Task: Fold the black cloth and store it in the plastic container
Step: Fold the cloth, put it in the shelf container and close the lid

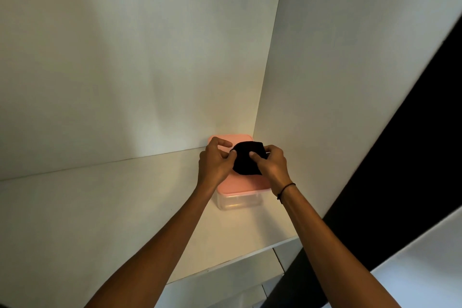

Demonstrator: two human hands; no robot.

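Note:
A small black cloth (pixel 246 159) is bunched into a compact shape just above the pink lid (pixel 240 185) of a clear plastic container (pixel 238 202). My left hand (pixel 216 161) pinches the cloth's left edge between thumb and fingers, index finger stretched out. On the cloth's right side my right hand (pixel 271 164) grips it with the thumb on top. The lid is on the container, which stands on a white shelf (pixel 125 195) near the back right corner. Whether the cloth touches the lid is unclear.
White walls close the shelf at the back (pixel 125 57) and on the right (pixel 337 82). The shelf's front edge (pixel 225 264) runs below my forearms. A dark gap (pixel 400 157) and a white panel (pixel 430 270) lie at the right.

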